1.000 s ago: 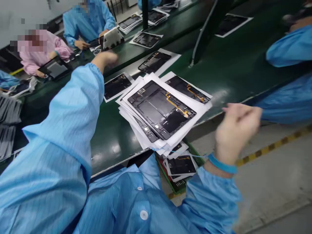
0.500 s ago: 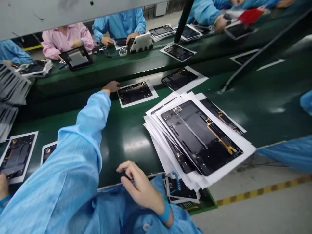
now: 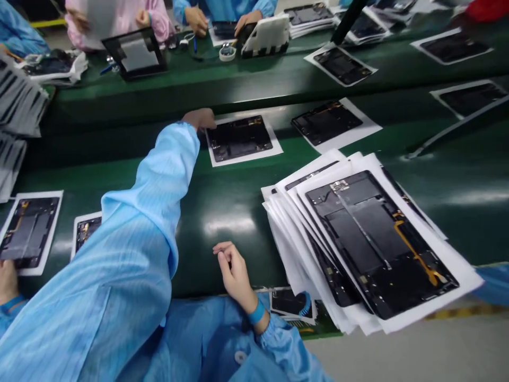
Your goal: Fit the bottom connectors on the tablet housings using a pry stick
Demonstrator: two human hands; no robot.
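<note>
My left hand [image 3: 199, 119] lies flat at the left edge of a white sheet [image 3: 242, 156] that carries a black tablet back panel [image 3: 239, 138], and it holds nothing. My right hand [image 3: 234, 270] hangs empty and loosely curled above the near edge of the green conveyor belt [image 3: 222, 223]. To its right sits a tilted stack of white sheets [image 3: 284, 249] topped by a black tablet back panel with an orange flex cable [image 3: 377, 244]. The stack's lower end overhangs the belt edge. My blue sleeve hides the belt at lower left.
More panels on sheets lie along the belt [image 3: 326, 124] and at left [image 3: 27, 233], where a co-worker's hand [image 3: 7, 281] shows. Co-workers in smocks [image 3: 222, 8] sit at a second green belt [image 3: 178, 79]. A black post [image 3: 348, 21] rises beyond. A panel on a sheet [image 3: 290, 303] lies below the belt edge.
My right hand has come down from high at the right to the belt's near edge. My left hand now rests at a sheet's edge. The view has swung, shifting the stack rightward.
</note>
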